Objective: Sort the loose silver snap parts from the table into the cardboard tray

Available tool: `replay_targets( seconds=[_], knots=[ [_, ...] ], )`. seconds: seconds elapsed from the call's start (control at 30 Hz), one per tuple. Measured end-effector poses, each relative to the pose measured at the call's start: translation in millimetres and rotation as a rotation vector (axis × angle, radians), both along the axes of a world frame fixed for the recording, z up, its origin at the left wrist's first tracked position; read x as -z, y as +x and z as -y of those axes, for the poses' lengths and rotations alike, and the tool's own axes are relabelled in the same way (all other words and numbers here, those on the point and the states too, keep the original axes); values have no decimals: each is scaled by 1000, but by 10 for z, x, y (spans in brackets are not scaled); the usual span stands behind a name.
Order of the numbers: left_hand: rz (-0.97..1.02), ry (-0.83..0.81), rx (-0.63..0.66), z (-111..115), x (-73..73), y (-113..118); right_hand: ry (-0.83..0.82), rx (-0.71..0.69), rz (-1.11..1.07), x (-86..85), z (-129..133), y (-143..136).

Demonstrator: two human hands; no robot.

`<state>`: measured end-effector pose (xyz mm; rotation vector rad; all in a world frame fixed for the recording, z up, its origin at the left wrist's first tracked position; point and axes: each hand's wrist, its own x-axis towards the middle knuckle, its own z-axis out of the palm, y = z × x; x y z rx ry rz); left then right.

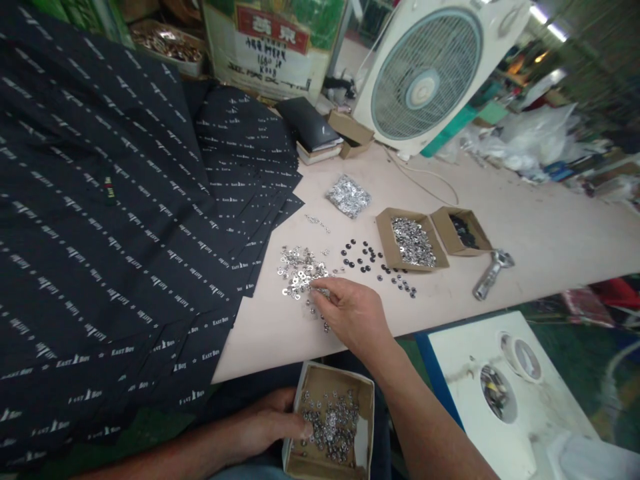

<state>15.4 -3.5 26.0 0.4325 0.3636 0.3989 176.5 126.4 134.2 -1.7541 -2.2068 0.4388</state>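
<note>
My left hand [283,421] grips the left wall of a small cardboard box [367,427] below the table edge, thumb inside over loose metal snap fasteners [333,423]. My right hand [350,310] reaches over the table with thumb and fingertips pinched together, at the right edge of a pile of silver snap pieces [300,270]. Whatever lies between those fingertips is too small to make out. A few snap pieces lie under and in front of the hand. Dark round caps [363,257] are scattered just beyond it.
Two cardboard boxes hold silver snap pieces [413,240] and dark caps [464,230]. A bag of metal pieces [349,195] lies behind the pile. Dark printed fabric [150,200] is stacked at left. A metal tool [493,273] and a fan [425,73] stand right.
</note>
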Motion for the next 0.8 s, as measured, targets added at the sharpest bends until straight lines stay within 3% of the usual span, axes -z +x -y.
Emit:
replay_targets(
  seconds=[0.13, 0.47, 0.8],
  knots=[
    [4, 13, -4, -1, -3, -11, 11, -59, 63, 41, -64, -32],
    [3, 7, 11, -1, -12, -11, -237, 46, 3, -100, -107, 5],
    [-34, 16, 28, -37, -10, -9, -292, 74, -39, -115, -14, 98]
  ],
)
